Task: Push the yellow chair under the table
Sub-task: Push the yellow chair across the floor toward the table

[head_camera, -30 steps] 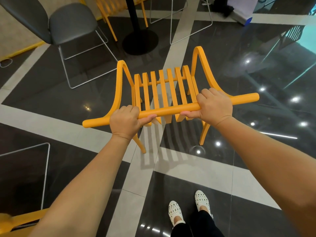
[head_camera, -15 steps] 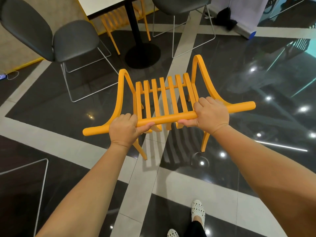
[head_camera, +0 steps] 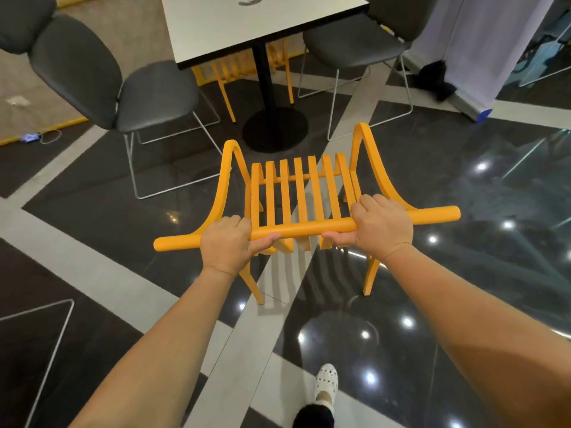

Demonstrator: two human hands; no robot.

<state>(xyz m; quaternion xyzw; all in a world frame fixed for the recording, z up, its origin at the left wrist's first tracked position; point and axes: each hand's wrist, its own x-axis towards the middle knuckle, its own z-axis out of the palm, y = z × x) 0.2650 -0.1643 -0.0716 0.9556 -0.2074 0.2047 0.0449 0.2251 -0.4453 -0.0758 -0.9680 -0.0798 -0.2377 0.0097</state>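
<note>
On glossy dark floor (head_camera: 463, 180): yellow chair (head_camera: 302, 193), gripped.

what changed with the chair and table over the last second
The yellow chair has been walked forward toward the table, whose top and black base have come into view close ahead. Unchanged: left hand and right hand both grip the top rail.

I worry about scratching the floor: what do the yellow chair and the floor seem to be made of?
The yellow chair looks like matte-painted metal or moulded plastic: uniform colour, smooth rounded rail and slats; which one is unclear. The floor looks like polished stone or glazed tile: dark slabs with pale bands mirror the ceiling lights sharply.
</note>
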